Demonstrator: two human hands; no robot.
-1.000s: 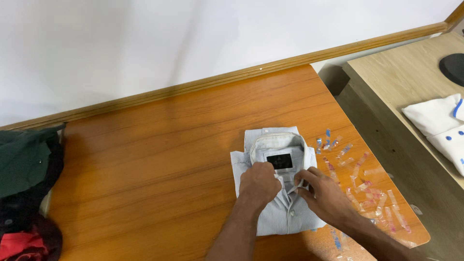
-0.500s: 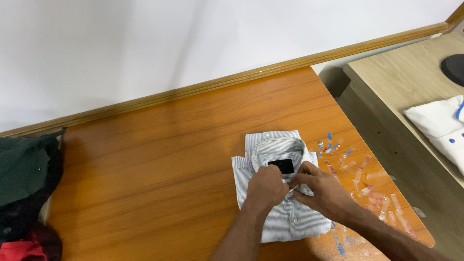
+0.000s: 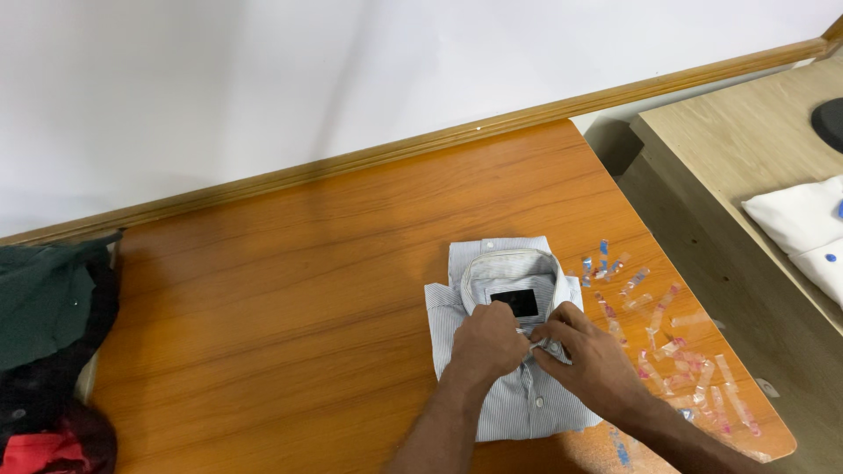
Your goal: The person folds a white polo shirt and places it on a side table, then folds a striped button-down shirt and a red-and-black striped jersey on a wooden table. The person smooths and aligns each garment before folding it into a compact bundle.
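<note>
A folded light striped shirt [image 3: 518, 399] lies on the orange wooden table [image 3: 290, 290], collar toward the wall, with a dark label inside the collar [image 3: 516, 303]. My left hand [image 3: 486, 344] rests in a loose fist on the shirt front just below the collar. Beside it, my right hand [image 3: 587, 360] pinches the shirt's placket near the top button. The two hands touch each other over the fabric.
Several small clear, blue and pink plastic clips [image 3: 676, 351] are scattered on the table right of the shirt. A pile of dark green, black and red clothes [image 3: 44, 351] sits at the left edge. A lighter wooden table [image 3: 738, 149] at right holds white folded garments [image 3: 803, 233].
Both hands have closed in together just below the collar, the right hand shifting left onto the placket. The shirt stays where it was.
</note>
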